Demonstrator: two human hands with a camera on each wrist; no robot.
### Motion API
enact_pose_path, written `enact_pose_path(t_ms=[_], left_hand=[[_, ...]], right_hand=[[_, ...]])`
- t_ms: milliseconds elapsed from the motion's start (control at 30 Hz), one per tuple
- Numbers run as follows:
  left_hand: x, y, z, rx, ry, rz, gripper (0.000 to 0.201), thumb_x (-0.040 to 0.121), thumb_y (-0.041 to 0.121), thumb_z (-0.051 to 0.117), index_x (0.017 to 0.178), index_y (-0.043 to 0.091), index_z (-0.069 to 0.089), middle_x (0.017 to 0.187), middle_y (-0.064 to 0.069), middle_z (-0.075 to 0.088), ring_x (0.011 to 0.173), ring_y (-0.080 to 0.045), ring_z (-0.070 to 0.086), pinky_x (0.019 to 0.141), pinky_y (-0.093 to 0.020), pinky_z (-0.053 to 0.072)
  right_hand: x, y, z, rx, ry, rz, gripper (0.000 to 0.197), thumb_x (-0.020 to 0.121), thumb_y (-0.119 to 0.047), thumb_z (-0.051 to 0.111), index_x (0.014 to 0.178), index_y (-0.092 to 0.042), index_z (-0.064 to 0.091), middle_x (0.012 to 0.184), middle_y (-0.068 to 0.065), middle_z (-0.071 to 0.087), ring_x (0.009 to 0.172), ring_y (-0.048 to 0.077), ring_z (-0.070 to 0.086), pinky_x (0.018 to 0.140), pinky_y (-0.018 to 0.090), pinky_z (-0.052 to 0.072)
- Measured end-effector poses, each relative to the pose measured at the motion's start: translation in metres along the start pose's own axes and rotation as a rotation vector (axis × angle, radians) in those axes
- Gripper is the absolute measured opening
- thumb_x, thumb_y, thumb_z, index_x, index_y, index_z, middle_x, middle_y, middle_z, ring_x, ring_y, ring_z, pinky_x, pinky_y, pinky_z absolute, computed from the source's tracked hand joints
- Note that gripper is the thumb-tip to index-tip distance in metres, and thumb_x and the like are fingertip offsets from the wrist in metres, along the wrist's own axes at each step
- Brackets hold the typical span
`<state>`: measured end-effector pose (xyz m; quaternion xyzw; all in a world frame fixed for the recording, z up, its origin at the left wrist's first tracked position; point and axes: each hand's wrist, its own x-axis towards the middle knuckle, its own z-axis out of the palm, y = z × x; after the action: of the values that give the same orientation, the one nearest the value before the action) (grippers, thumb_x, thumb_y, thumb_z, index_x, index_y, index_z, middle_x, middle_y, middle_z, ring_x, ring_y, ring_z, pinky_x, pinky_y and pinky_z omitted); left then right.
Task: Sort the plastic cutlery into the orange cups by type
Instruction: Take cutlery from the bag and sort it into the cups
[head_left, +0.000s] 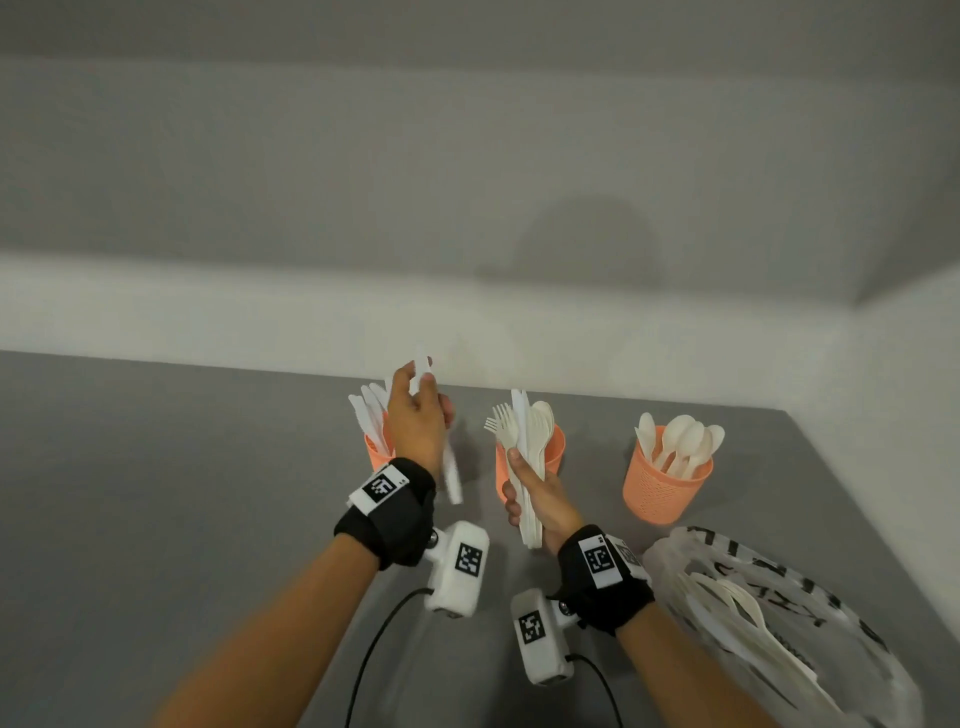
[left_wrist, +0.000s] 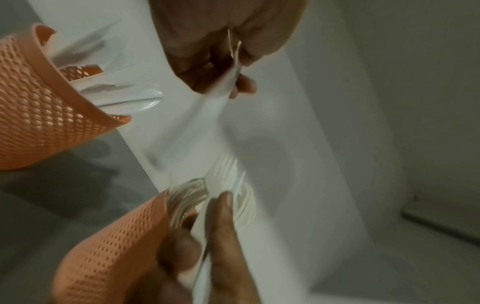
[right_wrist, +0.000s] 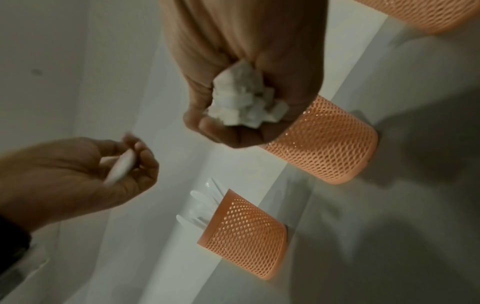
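Observation:
Three orange mesh cups stand in a row near the wall. The left cup holds white knives. Forks fill the middle cup, and the right cup holds spoons. My left hand is raised beside the left cup and pinches a white knife, blurred, blade hanging down. In front of the middle cup my right hand grips a mixed bundle of cutlery. Its handle ends show in my fist in the right wrist view. The same knife shows in the left wrist view.
A clear plastic bag with more white cutlery lies on the grey table at the right front. White walls close the back and the right side. Wrist camera cables run toward the front edge.

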<state>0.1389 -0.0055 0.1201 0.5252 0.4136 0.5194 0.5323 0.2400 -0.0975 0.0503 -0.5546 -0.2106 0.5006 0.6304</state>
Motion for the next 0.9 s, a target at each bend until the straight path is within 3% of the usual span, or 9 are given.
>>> enact_pose_path(t_ms=[100, 200, 300, 367, 467, 600, 667, 767, 900], left_hand=[[0.01, 0.004, -0.003, 0.066, -0.041, -0.073, 0.019, 0.092, 0.019, 0.053, 0.1, 0.007, 0.066, 0.057, -0.012, 0.05, 0.05, -0.027, 0.042, 0.052, -0.032, 0.041], [0.007, 0.005, -0.002, 0.153, -0.205, -0.144, 0.012, 0.086, 0.018, 0.063, 0.077, 0.01, 0.063, 0.035, 0.014, 0.042, 0.044, -0.006, 0.036, 0.045, -0.018, 0.031], [0.005, 0.006, 0.002, 0.198, -0.328, -0.145, 0.025, 0.087, 0.017, 0.062, 0.064, 0.013, 0.054, 0.029, 0.016, 0.039, 0.03, 0.001, 0.038, 0.038, -0.006, 0.027], [0.004, 0.007, 0.005, 0.239, -0.358, -0.14, 0.034, 0.088, 0.013, 0.062, 0.057, 0.015, 0.048, 0.03, 0.014, 0.039, 0.027, 0.002, 0.038, 0.036, -0.005, 0.027], [0.006, 0.009, 0.007, 0.288, -0.325, -0.15, 0.036, 0.088, 0.011, 0.059, 0.056, 0.015, 0.044, 0.046, 0.005, 0.038, 0.034, -0.003, 0.036, 0.039, -0.012, 0.029], [0.011, 0.011, 0.008, 0.196, -0.261, -0.149, 0.021, 0.095, 0.017, 0.044, 0.074, 0.015, 0.044, 0.063, 0.001, 0.045, 0.047, -0.011, 0.033, 0.037, -0.016, 0.028], [0.008, 0.011, 0.008, 0.192, -0.28, -0.152, 0.022, 0.096, 0.02, 0.045, 0.075, 0.014, 0.042, 0.061, 0.001, 0.042, 0.046, -0.011, 0.032, 0.034, -0.014, 0.027], [0.003, 0.007, 0.009, 0.299, -0.366, -0.126, 0.036, 0.094, 0.02, 0.051, 0.06, 0.015, 0.04, 0.053, 0.0, 0.036, 0.044, -0.01, 0.035, 0.042, -0.016, 0.029], [0.003, 0.004, 0.009, 0.341, -0.421, -0.151, 0.034, 0.095, 0.02, 0.049, 0.062, 0.013, 0.044, 0.055, -0.001, 0.039, 0.043, -0.008, 0.037, 0.038, -0.01, 0.03]], right_hand=[[-0.002, -0.005, -0.002, 0.019, -0.069, 0.044, 0.023, 0.092, -0.039, 0.053, 0.1, -0.018, 0.048, 0.045, -0.005, 0.039, 0.031, 0.005, 0.031, 0.034, 0.016, 0.028], [-0.006, -0.01, -0.001, -0.027, -0.163, 0.08, 0.023, 0.093, -0.039, 0.051, 0.1, -0.017, 0.047, 0.046, -0.006, 0.04, 0.032, 0.004, 0.03, 0.032, 0.016, 0.027], [-0.013, -0.014, 0.001, -0.06, -0.228, 0.102, 0.019, 0.094, -0.036, 0.05, 0.091, -0.018, 0.05, 0.048, -0.004, 0.045, 0.031, 0.004, 0.033, 0.032, 0.015, 0.028], [-0.015, -0.015, 0.001, -0.086, -0.239, 0.104, 0.016, 0.093, -0.035, 0.052, 0.093, -0.019, 0.05, 0.05, -0.004, 0.047, 0.032, 0.004, 0.034, 0.033, 0.015, 0.029], [-0.017, -0.014, -0.001, -0.096, -0.241, 0.104, 0.014, 0.092, -0.032, 0.055, 0.101, -0.022, 0.049, 0.051, -0.004, 0.048, 0.033, 0.004, 0.036, 0.034, 0.015, 0.031], [-0.018, -0.017, -0.004, -0.069, -0.251, 0.1, 0.011, 0.092, -0.029, 0.055, 0.096, -0.02, 0.05, 0.049, -0.006, 0.047, 0.032, 0.003, 0.034, 0.033, 0.014, 0.028], [-0.017, -0.019, -0.003, -0.056, -0.262, 0.102, 0.013, 0.092, -0.028, 0.055, 0.099, -0.018, 0.049, 0.048, -0.006, 0.046, 0.031, 0.002, 0.033, 0.032, 0.013, 0.027], [-0.015, -0.019, -0.004, -0.067, -0.272, 0.111, 0.02, 0.093, -0.027, 0.054, 0.108, -0.015, 0.048, 0.047, -0.007, 0.047, 0.031, 0.002, 0.033, 0.032, 0.012, 0.026], [-0.015, -0.016, -0.008, -0.075, -0.282, 0.132, 0.018, 0.093, -0.028, 0.053, 0.105, -0.015, 0.052, 0.048, -0.007, 0.048, 0.032, 0.001, 0.033, 0.033, 0.012, 0.027]])
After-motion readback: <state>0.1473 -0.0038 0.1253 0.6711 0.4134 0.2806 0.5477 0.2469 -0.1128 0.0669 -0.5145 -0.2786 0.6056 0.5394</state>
